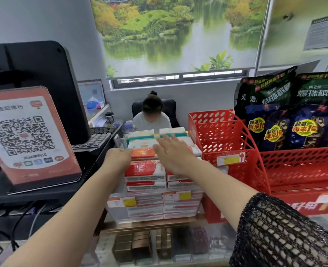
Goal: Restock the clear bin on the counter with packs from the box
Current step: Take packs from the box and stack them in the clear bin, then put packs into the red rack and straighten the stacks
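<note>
- A clear stepped plastic bin (pixel 117 212) stands upright on the counter, just below mid-view.
- Red-and-white flat rectangular packs (pixel 145 174) lie in level stacks, two columns side by side, filling its lower tiers.
- Orange-and-white and teal-edged packs (pixel 143 144) lie flat at 12 o'clock of those, on the top tier.

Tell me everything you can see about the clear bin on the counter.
The clear bin is see-through plastic, stepped in tiers, standing upright between the QR code sign and the red basket rack. It is nearly full of flat packs, red-and-white low down, orange and teal higher. Yellow price labels sit on its front. The left hand is at its upper left edge; the right hand is spread flat over the top packs.
</note>
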